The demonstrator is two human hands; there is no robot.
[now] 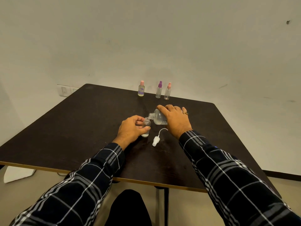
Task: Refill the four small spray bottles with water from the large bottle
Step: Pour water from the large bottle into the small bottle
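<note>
Two hands are working mid-table: the left hand (130, 130) is gripping the small bottle (146, 126) upright, while the right hand (175, 119) is clasping the large bottle (157, 117), tipping it mouth to mouth. Light, likely slippery plastic is best held around the body.

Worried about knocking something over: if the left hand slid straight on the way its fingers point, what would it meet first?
Probably the large bottle, just beyond the small open bottle the left hand holds; depth is uncertain.

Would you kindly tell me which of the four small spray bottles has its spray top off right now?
The small bottle in the left hand, the clear bottle under the large bottle. Its white spray top lies beside it; the three far bottles remain capped.
</note>
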